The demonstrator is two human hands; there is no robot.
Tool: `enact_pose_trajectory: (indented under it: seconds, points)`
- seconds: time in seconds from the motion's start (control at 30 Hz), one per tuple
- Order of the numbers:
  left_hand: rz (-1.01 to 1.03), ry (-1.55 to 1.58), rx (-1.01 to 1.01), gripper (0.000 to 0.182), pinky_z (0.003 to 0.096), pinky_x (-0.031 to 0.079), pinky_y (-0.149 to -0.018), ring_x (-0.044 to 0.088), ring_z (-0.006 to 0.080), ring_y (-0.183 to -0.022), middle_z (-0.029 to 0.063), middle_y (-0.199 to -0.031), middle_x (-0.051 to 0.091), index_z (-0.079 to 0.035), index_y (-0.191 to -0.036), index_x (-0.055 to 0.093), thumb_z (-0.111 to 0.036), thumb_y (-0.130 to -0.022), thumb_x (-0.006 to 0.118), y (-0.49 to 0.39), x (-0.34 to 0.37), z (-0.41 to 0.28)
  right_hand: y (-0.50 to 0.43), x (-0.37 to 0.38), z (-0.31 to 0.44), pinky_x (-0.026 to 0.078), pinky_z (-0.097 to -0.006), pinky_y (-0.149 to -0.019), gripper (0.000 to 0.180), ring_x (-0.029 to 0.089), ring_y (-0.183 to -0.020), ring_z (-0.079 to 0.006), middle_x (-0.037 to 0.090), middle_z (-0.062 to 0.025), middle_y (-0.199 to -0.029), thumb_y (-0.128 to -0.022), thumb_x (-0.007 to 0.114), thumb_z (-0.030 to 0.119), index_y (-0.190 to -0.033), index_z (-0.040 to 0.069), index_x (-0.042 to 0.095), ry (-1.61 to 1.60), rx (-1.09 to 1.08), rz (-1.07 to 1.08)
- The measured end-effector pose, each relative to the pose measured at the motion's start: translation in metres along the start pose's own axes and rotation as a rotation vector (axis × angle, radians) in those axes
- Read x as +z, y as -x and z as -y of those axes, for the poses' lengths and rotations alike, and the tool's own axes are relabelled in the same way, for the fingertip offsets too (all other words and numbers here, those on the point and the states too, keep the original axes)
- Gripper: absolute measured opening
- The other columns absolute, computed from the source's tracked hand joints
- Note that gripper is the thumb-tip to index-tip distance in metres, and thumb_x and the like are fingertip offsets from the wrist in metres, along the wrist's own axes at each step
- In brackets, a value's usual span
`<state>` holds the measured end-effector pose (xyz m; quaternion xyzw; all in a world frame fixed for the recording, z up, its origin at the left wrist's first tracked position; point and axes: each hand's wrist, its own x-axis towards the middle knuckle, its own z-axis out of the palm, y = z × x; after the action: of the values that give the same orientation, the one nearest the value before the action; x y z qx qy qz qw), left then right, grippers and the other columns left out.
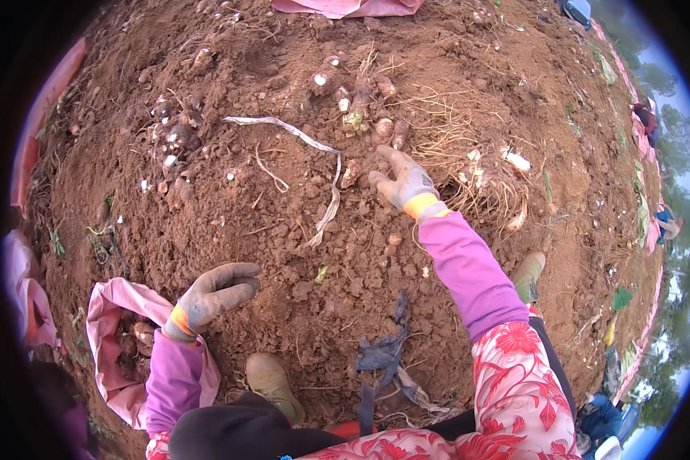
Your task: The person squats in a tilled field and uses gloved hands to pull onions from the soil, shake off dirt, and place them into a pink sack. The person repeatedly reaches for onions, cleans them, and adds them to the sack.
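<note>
My right hand (403,179), in a dirty grey work glove, reaches over the soil with thumb and fingers apart and nothing in them. Just beyond its fingertips lie a round brown corm, probably taro (383,127), and a longer one (400,135). Another small corm (351,173) sits left of the thumb. My left hand (218,293), gloved too, hovers empty beside a pink woven sack (106,368). Its fingers are loosely curved. Inside the sack are brown corms (144,333), partly hidden by the sack's wall and my left sleeve.
A clump of corms with white cut faces (175,138) lies at left. Fibrous roots (448,129) spread right of my hand. A dry pale stalk (299,135) crosses the soil. Torn dark plastic (382,353) lies near my boot (273,385). People (647,121) are at the right rim.
</note>
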<state>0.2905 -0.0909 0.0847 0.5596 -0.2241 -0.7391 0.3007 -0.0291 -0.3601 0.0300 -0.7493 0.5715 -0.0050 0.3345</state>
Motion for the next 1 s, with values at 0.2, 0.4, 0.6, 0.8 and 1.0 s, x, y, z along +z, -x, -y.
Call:
enact_pose_trajectory:
  seconds: [0.2,0.4,0.6,0.8,1.0]
  points:
    - [-0.063,0.053,-0.061,0.049,0.0301,0.049,-0.097,0.063,0.0159,-0.111,0.0083,-0.120,0.069,0.002,-0.140,0.057,-0.016,-0.096,0.069,-0.002,0.005,0.012,-0.125,0.002,-0.023,0.051,-0.0380,-0.083,0.057,0.062,-0.094,-0.0200,0.067,-0.0084,-0.112,-0.080,0.085,0.015,-0.129,0.006,0.058,-0.653,0.347,0.149]
    - [0.194,0.125,-0.021,0.050,0.0313,0.051,-0.094,0.065,0.0158,-0.108,0.0085,-0.126,0.068,-0.005,-0.143,0.057,-0.021,-0.097,0.068,-0.030,0.024,0.024,-0.040,0.059,-0.020,0.048,-0.0316,-0.065,0.031,0.060,-0.073,-0.0129,0.065,-0.0007,-0.080,-0.082,0.083,0.018,-0.107,0.008,0.070,-0.283,-0.007,0.547]
    - [0.104,0.370,0.078,0.074,0.0369,0.055,-0.093,0.067,0.0221,-0.106,0.0088,-0.120,0.067,-0.004,-0.158,0.032,-0.024,-0.096,0.068,-0.037,0.052,0.060,0.142,0.139,0.068,0.045,-0.0362,-0.108,0.049,0.055,-0.131,-0.0273,0.056,-0.0161,-0.143,-0.100,0.065,0.020,-0.145,0.010,0.051,-0.708,-0.112,0.461]
    - [0.033,0.594,0.066,0.054,0.0350,0.059,-0.072,0.070,0.0245,-0.083,0.0099,-0.102,0.067,-0.002,-0.147,0.045,-0.031,-0.103,0.058,-0.027,0.036,0.067,0.133,0.098,0.083,0.051,-0.0323,-0.096,0.072,0.054,-0.123,-0.0157,0.054,-0.0077,-0.143,-0.100,0.065,0.014,-0.161,0.010,0.028,-1.065,0.021,0.571]
    - [0.035,0.522,0.201,0.020,0.0228,0.043,-0.059,0.046,0.0090,-0.058,0.0025,-0.083,0.060,-0.002,-0.108,0.059,-0.018,-0.096,0.060,-0.025,0.030,0.055,0.132,0.139,0.111,0.054,-0.0281,-0.084,0.113,0.063,-0.091,-0.0112,0.063,-0.0085,-0.114,-0.081,0.085,0.019,-0.166,0.019,0.010,-0.774,-0.359,0.660]
